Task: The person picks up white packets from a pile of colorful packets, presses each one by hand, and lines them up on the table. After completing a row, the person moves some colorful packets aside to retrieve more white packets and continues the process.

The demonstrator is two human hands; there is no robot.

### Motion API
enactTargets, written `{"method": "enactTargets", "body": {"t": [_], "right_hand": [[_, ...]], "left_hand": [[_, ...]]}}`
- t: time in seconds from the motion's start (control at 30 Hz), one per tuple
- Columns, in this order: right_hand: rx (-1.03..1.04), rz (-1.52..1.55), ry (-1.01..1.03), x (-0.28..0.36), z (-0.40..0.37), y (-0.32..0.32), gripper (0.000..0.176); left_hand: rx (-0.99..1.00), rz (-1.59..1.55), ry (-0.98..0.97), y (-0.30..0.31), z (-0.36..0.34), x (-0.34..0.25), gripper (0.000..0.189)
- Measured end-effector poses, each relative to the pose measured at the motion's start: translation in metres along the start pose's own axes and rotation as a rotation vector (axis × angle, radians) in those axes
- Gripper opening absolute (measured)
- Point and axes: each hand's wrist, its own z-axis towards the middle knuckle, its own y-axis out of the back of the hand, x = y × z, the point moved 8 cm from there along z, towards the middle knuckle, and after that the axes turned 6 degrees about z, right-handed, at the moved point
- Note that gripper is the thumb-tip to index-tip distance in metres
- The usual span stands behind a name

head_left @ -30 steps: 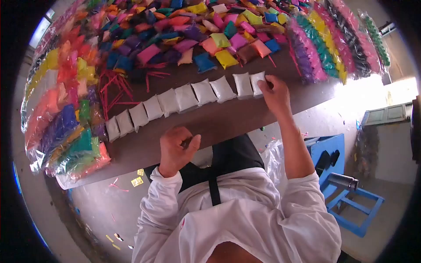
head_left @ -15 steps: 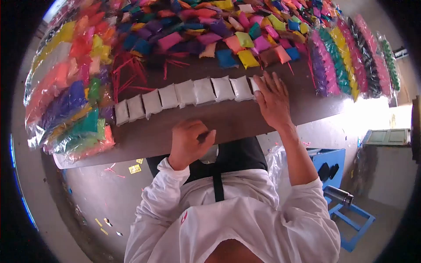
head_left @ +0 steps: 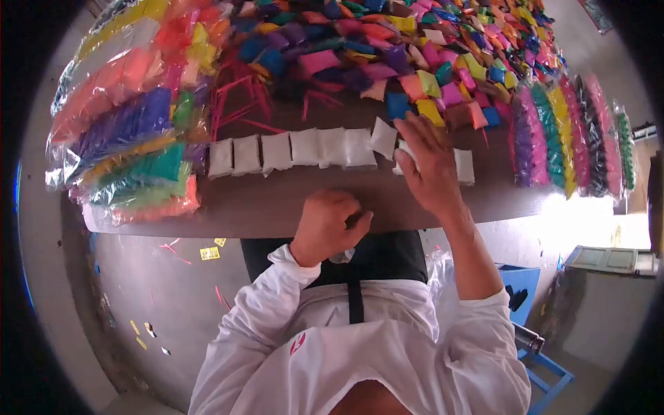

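Several white packets (head_left: 304, 147) stand in a row across the brown table. Near the row's right end my right hand (head_left: 432, 166) lies over some of them, palm down with its fingers spread. One packet (head_left: 463, 167) shows to the right of that hand, and a tilted packet (head_left: 383, 137) is just left of it. My left hand (head_left: 332, 225) hovers by the table's front edge with its fingers curled; whether anything is inside cannot be made out.
A heap of small coloured packets (head_left: 380, 52) covers the back of the table (head_left: 263, 207). Bagged coloured packs (head_left: 131, 114) lie at the left, and bagged strips (head_left: 564, 135) at the right. Pink ties (head_left: 238, 104) lie behind the row.
The view has turned, so the table's things sit farther right. The row's right part is now broken up, with one packet tilted and another showing right of my right hand.
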Motion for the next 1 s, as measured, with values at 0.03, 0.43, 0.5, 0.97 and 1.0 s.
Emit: {"method": "enactTargets", "body": {"t": [0.03, 0.43, 0.5, 0.97, 1.0], "right_hand": [[0.021, 0.010, 0.023, 0.005, 0.002, -0.007, 0.042], [0.150, 0.052, 0.114, -0.003, -0.008, -0.040, 0.034], [0.131, 0.035, 0.116, 0.004, -0.004, -0.036, 0.037], [0.241, 0.033, 0.225, 0.054, 0.035, -0.092, 0.050], [0.249, 0.032, 0.220, 0.055, 0.035, -0.091, 0.050]], "left_hand": [[-0.008, -0.006, -0.012, 0.001, 0.001, -0.001, 0.027], [-0.024, -0.043, -0.032, 0.004, -0.001, -0.003, 0.024], [0.005, -0.052, -0.011, 0.003, -0.002, 0.000, 0.023], [-0.060, -0.036, -0.062, 0.006, -0.004, 0.000, 0.017], [-0.035, -0.031, -0.051, 0.006, -0.005, -0.001, 0.016]]}}
